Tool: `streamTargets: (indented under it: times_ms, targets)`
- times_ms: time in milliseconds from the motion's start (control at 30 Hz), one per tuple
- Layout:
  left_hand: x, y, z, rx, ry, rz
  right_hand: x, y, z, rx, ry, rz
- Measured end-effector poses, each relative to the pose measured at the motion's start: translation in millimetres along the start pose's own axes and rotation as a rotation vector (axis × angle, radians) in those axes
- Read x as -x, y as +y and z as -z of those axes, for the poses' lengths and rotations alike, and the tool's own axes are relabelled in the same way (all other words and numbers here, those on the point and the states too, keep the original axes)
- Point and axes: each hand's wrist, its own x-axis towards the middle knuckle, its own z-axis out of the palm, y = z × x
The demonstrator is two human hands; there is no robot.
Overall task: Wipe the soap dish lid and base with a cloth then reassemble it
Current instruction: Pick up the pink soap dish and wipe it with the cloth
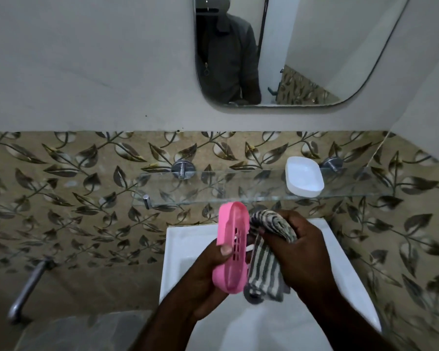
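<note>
Both forearms cross the lower edge of the view above the white sink, which lies directly under the work. On the left hand the grip is clamped on the pink slotted part of the soap dish: the thumb lies on the slotted face and the fingers are behind, so the piece stands on edge with one end tipped up. On the right hand the grip is closed round the striped cloth. It is bunched at the top and pressed to the pink part's right side, and its loose end hangs toward the basin. I cannot tell whether pink is the lid or the base.

Beyond the hands, a glass shelf carries the white part, hollow side up near the right end, well apart from both hands. Leaf-patterned tiles lie behind it, with a mirror above.

The likeliest slip, as I judge it, is the pink piece twisting out of that one-sided hold. A hard rub from the cloth pushes against the thumb alone, and the sink waits below. The white part also sits close to the shelf's front edge — a reaching hand or the trailing cloth could nudge it off the smooth glass.
</note>
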Motion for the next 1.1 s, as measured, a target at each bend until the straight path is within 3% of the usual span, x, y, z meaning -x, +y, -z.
streamTargets:
  times_ms: [100,267,367,467,533,633,833,1000,1100]
  targets:
    - [4.7,-1.5,-8.3,-0.024,-0.156,-0.026,2.2,4.5,-8.4,0.234,-0.016,0.26]
    - [5.9,-1.8,11.2,0.127,0.068,-0.071,5.4,5.5,-5.3,0.515,-0.275,0.472]
    - [9.5,-3.0,20.5,0.149,0.071,-0.026,5.9,-6.3,8.9,0.35,-0.396,0.273]
    - [10.5,-5.0,25.6,0.192,0.051,-0.024,-2.2,-15.3,21.5,0.025,-0.276,-0.034]
    - [9.2,-4.5,26.2,0.226,0.035,-0.033,-5.0,-18.1,24.4,-0.047,-0.162,-0.059]
    - [3.4,-8.5,25.9,0.272,0.073,-0.001,-0.4,-20.7,18.1,-0.023,-0.175,-0.036]
    - [-7.0,-20.3,11.6,0.235,0.094,0.015,2.6,-15.0,-15.0,0.485,-0.134,0.454]
    - [-3.8,-11.8,25.2,0.249,0.091,0.059,21.2,7.6,-20.6,0.507,-0.507,0.646]
    - [-2.6,-14.2,26.1,0.221,0.116,0.075,12.6,15.0,-10.9,0.535,-0.447,0.642]
